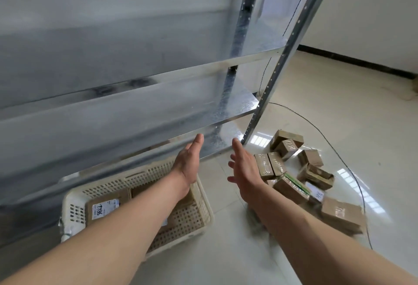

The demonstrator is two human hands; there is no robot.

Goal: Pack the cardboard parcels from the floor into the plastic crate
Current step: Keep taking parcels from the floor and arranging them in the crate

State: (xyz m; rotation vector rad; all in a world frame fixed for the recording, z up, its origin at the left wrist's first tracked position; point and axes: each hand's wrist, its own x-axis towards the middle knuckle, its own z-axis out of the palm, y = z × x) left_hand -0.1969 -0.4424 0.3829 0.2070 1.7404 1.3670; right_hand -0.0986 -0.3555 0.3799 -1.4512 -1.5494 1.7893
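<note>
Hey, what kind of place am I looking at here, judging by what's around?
Probably a small stockroom or parcel-sorting room. Bare metal shelving stands on a glossy tiled floor, taped cardboard parcels lie in a loose heap, and a perforated plastic crate already holds a labelled parcel.

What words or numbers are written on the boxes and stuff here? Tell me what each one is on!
"7786", as far as it can be read: handwritten on the white label of a parcel inside the crate.
Blue handwriting on the white label of a parcel in the floor pile: too blurred to read.
Printed small text on the crate parcel's label: too small to read.
Nothing readable on the metal shelving.
</note>
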